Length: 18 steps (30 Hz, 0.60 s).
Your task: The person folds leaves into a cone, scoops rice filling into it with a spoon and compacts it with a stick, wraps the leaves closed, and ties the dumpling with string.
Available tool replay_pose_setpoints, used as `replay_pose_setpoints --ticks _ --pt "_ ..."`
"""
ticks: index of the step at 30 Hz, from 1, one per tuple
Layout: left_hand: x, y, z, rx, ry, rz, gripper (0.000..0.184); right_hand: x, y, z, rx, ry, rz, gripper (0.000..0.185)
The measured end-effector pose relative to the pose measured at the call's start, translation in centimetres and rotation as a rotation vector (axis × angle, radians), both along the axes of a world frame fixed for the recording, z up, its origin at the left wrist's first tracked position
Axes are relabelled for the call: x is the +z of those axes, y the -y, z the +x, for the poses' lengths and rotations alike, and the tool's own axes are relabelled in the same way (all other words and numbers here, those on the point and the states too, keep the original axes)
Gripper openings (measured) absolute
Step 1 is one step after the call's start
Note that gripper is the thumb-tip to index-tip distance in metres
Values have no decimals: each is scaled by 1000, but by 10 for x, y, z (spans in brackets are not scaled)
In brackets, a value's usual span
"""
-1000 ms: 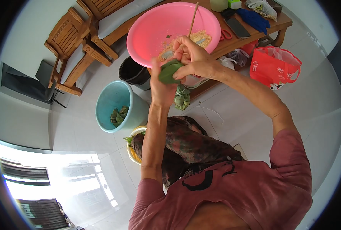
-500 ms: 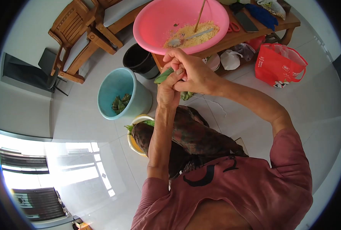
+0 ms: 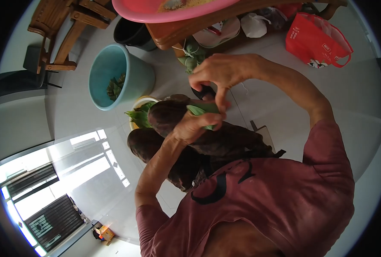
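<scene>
My left hand point(image 3: 195, 127) is closed around a folded green leaf point(image 3: 201, 109) above my thighs. Just over it, my right hand point(image 3: 227, 75) arches with its fingers apart; a fingertip reaches down to the leaf's right edge, and I cannot tell whether it touches. What lies inside the leaf is hidden. Beyond my right hand, a bunch of green wrapped bundles point(image 3: 192, 56) hangs by white string beside the wooden table. At my knees, a yellow-and-white basket point(image 3: 135, 125) holds fresh green leaves point(image 3: 140, 115), partly covered by my leg.
A light blue bucket point(image 3: 140, 70) with dark green leaf bundles inside stands at the left, beside a black bucket point(image 3: 135, 36). The pink basin point(image 3: 156, 17) with yellowish grains sits on the wooden table point(image 3: 169, 36). A red bag point(image 3: 315, 40) stands on the floor at right.
Both hands have come down and closer to my body with the leaf. My right hand has parted from my left. The view has tilted downward, so the basin is mostly cut off.
</scene>
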<state>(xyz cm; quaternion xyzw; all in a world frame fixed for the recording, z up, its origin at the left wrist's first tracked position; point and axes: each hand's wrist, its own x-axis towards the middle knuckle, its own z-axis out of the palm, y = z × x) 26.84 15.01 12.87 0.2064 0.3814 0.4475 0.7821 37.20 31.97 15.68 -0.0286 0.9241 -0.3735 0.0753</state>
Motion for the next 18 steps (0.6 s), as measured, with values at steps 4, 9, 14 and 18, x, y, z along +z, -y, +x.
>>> replay_pose_setpoints --ticks 4,9,14,18 --pt "-11 2 15 -235 77 -141 33 -28 8 25 84 55 -4 61" --pt "-18 -2 12 -327 -129 -161 25 -59 9 37 11 179 -257 47" --pt "-24 -10 -15 63 -323 -120 26 -262 -48 -7 -701 -264 -377 27" --pt "-43 -18 -31 303 -420 -116 25 -376 -25 -56 -1003 -280 -468 25"
